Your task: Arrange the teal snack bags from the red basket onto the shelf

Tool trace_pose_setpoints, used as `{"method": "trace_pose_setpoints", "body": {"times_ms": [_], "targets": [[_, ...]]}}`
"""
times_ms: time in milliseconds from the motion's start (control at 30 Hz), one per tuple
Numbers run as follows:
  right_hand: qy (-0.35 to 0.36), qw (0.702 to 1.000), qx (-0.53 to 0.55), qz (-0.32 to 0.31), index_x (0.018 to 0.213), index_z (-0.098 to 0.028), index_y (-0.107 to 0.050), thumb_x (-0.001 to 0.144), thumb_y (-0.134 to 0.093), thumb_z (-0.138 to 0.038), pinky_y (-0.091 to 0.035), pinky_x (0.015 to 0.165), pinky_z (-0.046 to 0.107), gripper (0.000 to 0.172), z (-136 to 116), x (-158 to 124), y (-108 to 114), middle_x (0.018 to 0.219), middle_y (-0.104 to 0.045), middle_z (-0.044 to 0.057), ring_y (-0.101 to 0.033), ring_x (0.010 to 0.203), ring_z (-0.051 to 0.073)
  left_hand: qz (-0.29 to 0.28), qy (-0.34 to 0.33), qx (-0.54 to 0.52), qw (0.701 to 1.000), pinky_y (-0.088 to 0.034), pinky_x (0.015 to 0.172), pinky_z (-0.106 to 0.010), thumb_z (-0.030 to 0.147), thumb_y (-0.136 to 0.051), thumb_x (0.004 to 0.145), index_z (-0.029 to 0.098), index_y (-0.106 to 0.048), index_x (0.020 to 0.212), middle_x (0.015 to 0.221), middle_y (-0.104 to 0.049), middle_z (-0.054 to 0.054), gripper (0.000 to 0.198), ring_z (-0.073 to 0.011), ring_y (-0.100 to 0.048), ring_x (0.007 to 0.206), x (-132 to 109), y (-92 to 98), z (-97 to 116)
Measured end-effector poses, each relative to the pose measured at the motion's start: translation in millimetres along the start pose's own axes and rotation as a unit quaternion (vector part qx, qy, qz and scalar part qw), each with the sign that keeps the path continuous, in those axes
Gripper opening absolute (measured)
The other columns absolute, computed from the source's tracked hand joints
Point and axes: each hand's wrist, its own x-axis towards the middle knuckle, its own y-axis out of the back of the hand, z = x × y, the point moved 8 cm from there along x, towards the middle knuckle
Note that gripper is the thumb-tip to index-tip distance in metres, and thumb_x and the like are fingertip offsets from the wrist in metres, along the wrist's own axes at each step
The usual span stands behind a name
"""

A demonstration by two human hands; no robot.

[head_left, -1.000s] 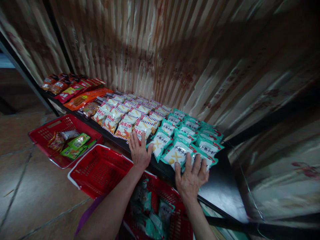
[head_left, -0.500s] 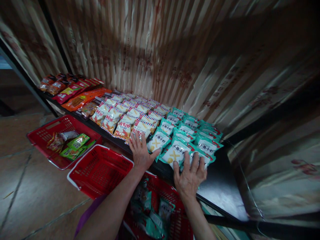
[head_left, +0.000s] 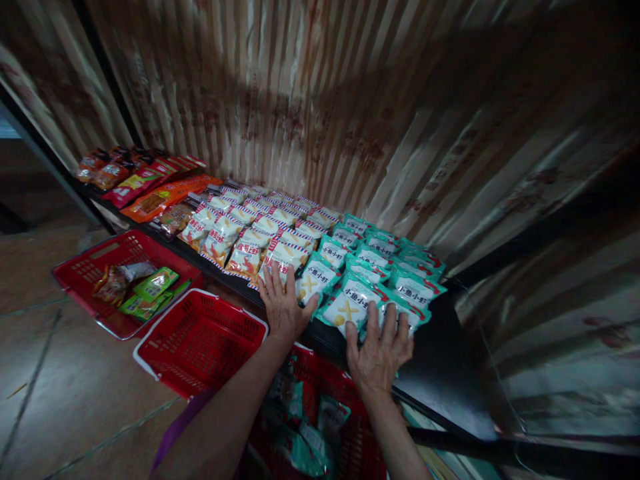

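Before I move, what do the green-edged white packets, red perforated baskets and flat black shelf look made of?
Green-edged white packets: probably thin plastic film, glossy, judging by crinkles and highlights.
Red perforated baskets: apparently moulded plastic, shiny, with regular wall openings.
Flat black shelf: smooth, by its sheen; perhaps painted metal or coated board.

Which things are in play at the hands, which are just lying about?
In play:
left hand, at the white snack bags
right hand, on the green snack bags
black shelf beneath them

Likely just lying about:
leftmost red basket
orange packet
striped backdrop
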Motion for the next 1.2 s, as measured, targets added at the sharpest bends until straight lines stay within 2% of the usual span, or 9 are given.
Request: {"method": "trace_pose_setpoints", "body": {"times_ms": [467,700,933,1200], "targets": [[-0.016,1.000,0.002,-0.008,0.144,-0.023,-0.031,0.089,-0.049,-0.044,-0.024,0.102,0.062,0.061,0.6,0.4,-1.9,0.148,-0.032,0.019,-0.022,0.137,0.037,-0.001,0.005,-0.001,1.000,-0.017,0.110,-0.059,0.046,-0.054,0.081,0.014,-0.041,0.138,0.151,-0.023,-0.021,0.066,-0.0380,-0.014,0.141,0.1,-3.3,1.7],[-0.022,1.000,-0.001,-0.019,0.144,-0.021,-0.032,0.090,-0.045,-0.043,-0.024,0.102,0.062,0.059,-2.4,1.7,-3.9,0.149,-0.030,0.019,-0.021,0.138,0.037,0.003,0.000,-0.013,1.000,-0.017,0.110,-0.061,0.053,-0.057,0.079,0.018,-0.041,0.139,0.153,-0.019,-0.018,0.071,-0.0392,-0.008,0.142,-0.6,-1.6,1.7],[-0.026,0.999,-0.012,-0.022,0.141,-0.020,-0.037,0.090,-0.047,-0.044,-0.025,0.102,0.061,0.057,-2.7,1.7,-5.6,0.147,-0.033,0.019,-0.021,0.138,0.036,0.009,-0.004,-0.014,1.000,-0.017,0.110,-0.059,0.051,-0.055,0.080,0.014,-0.044,0.137,0.152,-0.020,-0.022,0.068,-0.0394,-0.014,0.141,-1.4,-1.4,1.5],[-0.015,1.000,0.001,-0.017,0.145,-0.022,-0.028,0.089,-0.048,-0.043,-0.023,0.102,0.063,0.063,-1.4,-0.5,-4.9,0.151,-0.026,0.019,-0.019,0.139,0.037,0.024,-0.019,-0.027,0.999,-0.017,0.110,-0.060,0.053,-0.055,0.079,0.018,-0.043,0.137,0.152,-0.021,-0.019,0.069,-0.0381,-0.010,0.142,-1.9,4.0,1.7]]}}
